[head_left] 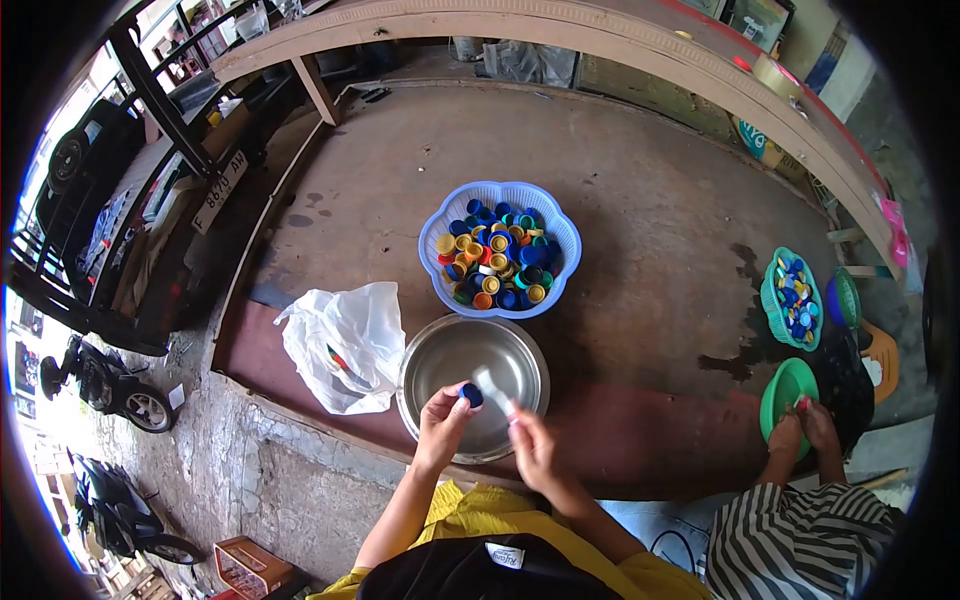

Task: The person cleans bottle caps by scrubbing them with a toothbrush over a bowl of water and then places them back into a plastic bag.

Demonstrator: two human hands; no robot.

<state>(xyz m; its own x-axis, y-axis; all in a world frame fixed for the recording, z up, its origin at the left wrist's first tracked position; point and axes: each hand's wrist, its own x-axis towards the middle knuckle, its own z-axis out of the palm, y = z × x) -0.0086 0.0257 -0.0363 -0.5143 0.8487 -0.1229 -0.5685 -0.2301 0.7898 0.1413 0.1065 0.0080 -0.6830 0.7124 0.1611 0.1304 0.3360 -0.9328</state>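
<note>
Above the near-left part of a steel bowl (480, 335), my left hand (443, 422) pinches a dark blue bottle cap (471, 395). Beside it, my right hand (533, 448) grips a tool with a whitish, motion-blurred end (490, 383), its tip close to the cap. No caps can be made out inside the steel bowl. Just beyond it sits a blue scalloped basket (568, 275) full of blue, yellow, orange and green caps. A crumpled white plastic bag (345, 350) lies left of the bowl.
At the right, a person in striped sleeves (800, 530) works over a green bowl (785, 385). Behind it stands a teal basket (775, 300) of caps. A wooden beam (600, 30) crosses the table's (640, 200) far side. Motorbikes and a truck stand at left.
</note>
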